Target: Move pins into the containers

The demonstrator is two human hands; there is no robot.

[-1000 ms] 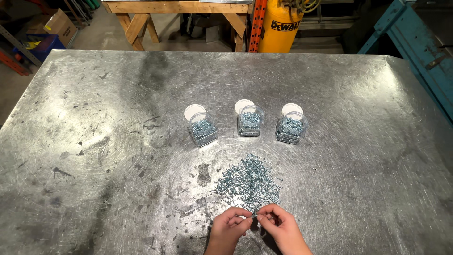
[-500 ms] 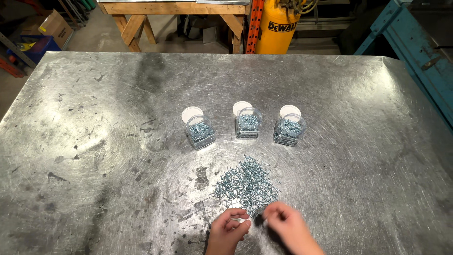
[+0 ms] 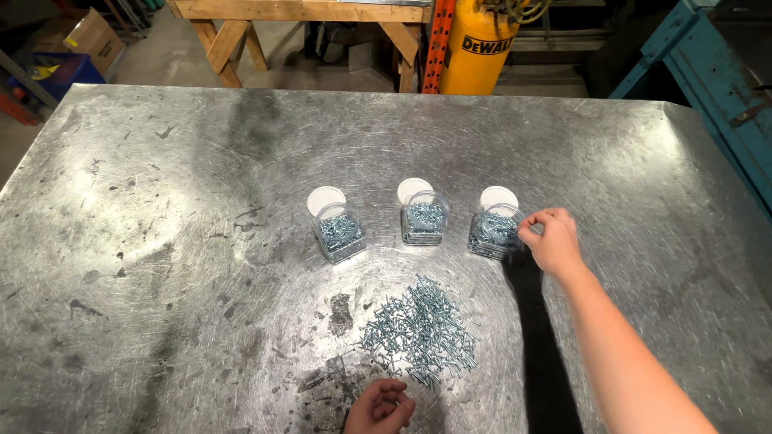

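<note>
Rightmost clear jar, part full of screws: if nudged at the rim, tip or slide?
The rightmost jar probably slides rather than tips: it looks squat, and the screws sit low inside. The metal table looks smooth, so little grip. Likely heavy for its size. The right hand is at its rim.

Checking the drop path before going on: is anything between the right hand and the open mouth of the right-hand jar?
Nothing visible. The right hand is at the rim of the rightmost jar, whose mouth is open; its white lid lies behind it on the metal table.
</note>
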